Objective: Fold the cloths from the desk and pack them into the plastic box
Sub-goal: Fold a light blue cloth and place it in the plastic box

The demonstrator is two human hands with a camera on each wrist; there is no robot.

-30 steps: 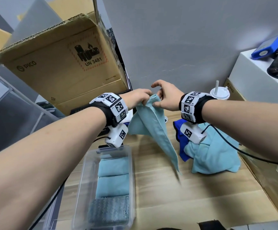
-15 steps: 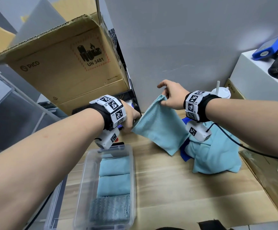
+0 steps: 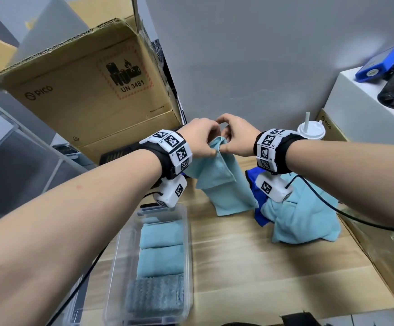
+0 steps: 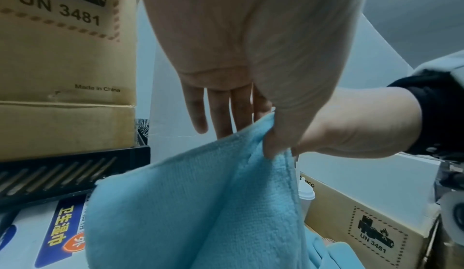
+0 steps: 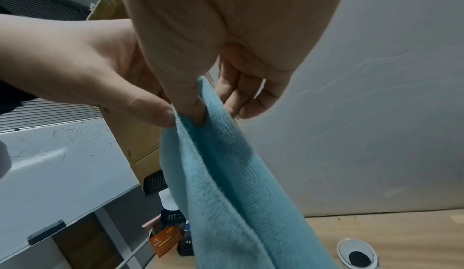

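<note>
A light blue cloth [image 3: 224, 182] hangs doubled over in the air above the desk's far side. My left hand [image 3: 202, 141] and right hand [image 3: 234, 140] meet at its top edge, and each pinches a corner. The left wrist view shows my left thumb and fingers on the cloth [image 4: 200, 204]. The right wrist view shows my right thumb pinching the cloth [image 5: 238, 184]. The clear plastic box [image 3: 118, 250] lies at the lower left with three folded cloths [image 3: 159, 257] in a row inside. A heap of unfolded cloths [image 3: 304, 217], light blue and dark blue, lies on the desk at the right.
A large open cardboard box [image 3: 85, 90] stands at the back left. A white cup with a straw [image 3: 311, 131] is behind my right wrist. A white cabinet [image 3: 360, 109] and a brown box [image 3: 384, 250] line the right side. Bare wooden desk [image 3: 273, 278] lies in front.
Half a second ago my hands held the cloth spread apart. They have come together, so the cloth now hangs folded in half.
</note>
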